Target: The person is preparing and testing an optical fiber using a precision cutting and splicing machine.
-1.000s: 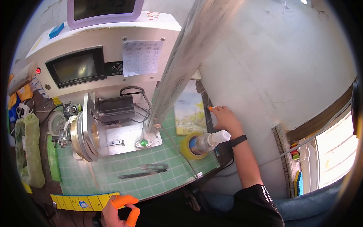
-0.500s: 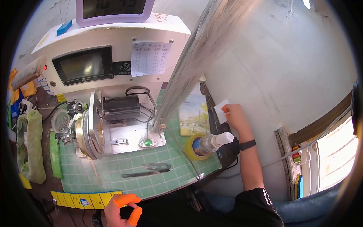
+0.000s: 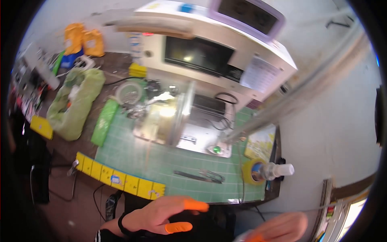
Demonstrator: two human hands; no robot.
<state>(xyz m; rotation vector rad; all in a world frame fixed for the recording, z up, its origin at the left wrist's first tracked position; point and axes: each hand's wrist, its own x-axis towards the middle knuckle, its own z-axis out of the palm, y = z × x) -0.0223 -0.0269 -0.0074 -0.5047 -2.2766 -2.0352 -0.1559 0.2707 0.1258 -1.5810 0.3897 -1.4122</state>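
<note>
My left hand, with orange finger covers on thumb and forefinger, is at the bench's front edge, just below the yellow ruler-like strip. Its thumb and forefinger are apart with nothing visible between them. My right hand, blurred by motion, is low on the right, pinching a white slip of paper at its orange-covered fingertips. The lower edge cuts off part of that hand and slip. Thread snips and dark tweezers lie on the green gridded mat, beyond my hands.
A white machine with a dark screen and a wheel assembly stands at the back. A slanting bundle of fine strands crosses on the right. A bottle lies beside a yellow tape roll. A green fabric-covered tray is left.
My right hand has come back from the wall side to the lower edge with the slip. My left hand has moved right and spread its fingers. The view has swung left.
</note>
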